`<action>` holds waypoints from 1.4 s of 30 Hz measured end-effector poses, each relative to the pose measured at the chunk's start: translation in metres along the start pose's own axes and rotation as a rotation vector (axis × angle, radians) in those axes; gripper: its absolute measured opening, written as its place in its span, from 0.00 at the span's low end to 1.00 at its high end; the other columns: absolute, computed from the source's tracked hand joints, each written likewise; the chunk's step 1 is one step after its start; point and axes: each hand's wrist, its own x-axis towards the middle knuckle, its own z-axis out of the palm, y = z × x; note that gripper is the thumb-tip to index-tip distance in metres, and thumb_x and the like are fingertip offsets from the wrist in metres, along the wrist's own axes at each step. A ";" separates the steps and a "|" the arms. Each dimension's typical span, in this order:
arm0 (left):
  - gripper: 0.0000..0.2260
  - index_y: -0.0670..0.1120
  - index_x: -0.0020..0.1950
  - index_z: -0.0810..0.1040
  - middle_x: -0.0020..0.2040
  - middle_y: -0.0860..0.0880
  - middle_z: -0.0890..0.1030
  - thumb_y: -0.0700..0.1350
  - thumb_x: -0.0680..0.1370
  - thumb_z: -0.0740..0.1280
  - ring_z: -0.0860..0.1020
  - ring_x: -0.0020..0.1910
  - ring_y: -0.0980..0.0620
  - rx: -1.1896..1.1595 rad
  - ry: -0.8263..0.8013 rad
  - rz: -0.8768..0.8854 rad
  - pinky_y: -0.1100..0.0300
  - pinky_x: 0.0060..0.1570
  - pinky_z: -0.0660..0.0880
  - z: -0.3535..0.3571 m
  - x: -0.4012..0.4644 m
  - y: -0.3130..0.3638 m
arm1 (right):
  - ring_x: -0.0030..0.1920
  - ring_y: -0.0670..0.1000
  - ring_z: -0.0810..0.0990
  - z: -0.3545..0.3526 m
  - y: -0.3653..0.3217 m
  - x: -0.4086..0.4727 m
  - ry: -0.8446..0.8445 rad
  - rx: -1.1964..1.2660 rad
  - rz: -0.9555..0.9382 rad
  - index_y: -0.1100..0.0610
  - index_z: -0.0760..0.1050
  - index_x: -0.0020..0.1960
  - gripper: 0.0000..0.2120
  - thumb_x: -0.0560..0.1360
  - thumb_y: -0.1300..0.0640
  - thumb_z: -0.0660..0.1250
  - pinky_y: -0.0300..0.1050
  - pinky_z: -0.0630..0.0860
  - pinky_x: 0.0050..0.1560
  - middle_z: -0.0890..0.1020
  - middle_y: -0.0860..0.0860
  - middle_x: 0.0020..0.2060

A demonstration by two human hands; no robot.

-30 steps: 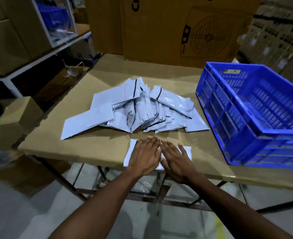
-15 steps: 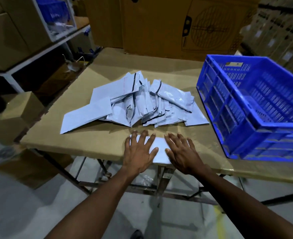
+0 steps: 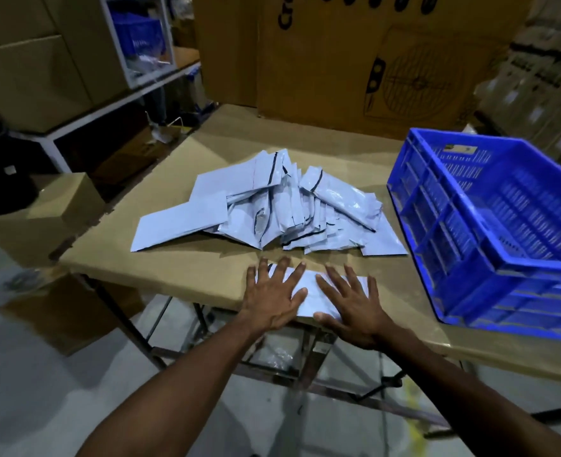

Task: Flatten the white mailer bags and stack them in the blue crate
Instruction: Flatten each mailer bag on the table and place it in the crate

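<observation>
While both palms lie flat on it, the scene from where I stand reads like this:

Bag under the hands: one white mailer bag [image 3: 308, 293] lies flat at the near edge of the table [image 3: 206, 268], its near side right at the table's lip.
Left hand [image 3: 272, 296]: fingers straight and spread, palm down, pressing the left part of the bag; it grips nothing.
Right hand [image 3: 355, 308]: fingers straight and fanned out, palm down on the right part of the bag, thumb at the table's edge; it grips nothing either.
Pile [image 3: 282, 209]: a loose heap of white mailer bags sits near the middle of the table, just beyond the pressed bag and apart from it; many are creased or puffed, some showing dark sealing strips.
Crate [image 3: 490, 232]: a blue plastic crate with slotted walls stands on the right of the table, just beside the pile's right edge. What shows of its inside is bare blue floor and walls; I see no bags in it, though its near corner is hidden by its own wall.
Behind: big cardboard boxes [image 3: 355, 61] stand against the table's far edge, one printed with a fan drawing.
Left side: a white shelf [image 3: 134, 94] carries a clear bin [image 3: 140, 37] with something blue in it; I cannot tell what.
</observation>
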 end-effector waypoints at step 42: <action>0.42 0.48 0.83 0.40 0.83 0.44 0.53 0.50 0.81 0.68 0.62 0.78 0.43 -0.659 0.233 -0.099 0.48 0.73 0.64 -0.015 0.008 0.021 | 0.51 0.55 0.82 -0.103 0.049 0.007 0.110 -0.179 -0.386 0.47 0.75 0.59 0.13 0.77 0.53 0.58 0.51 0.80 0.44 0.82 0.49 0.57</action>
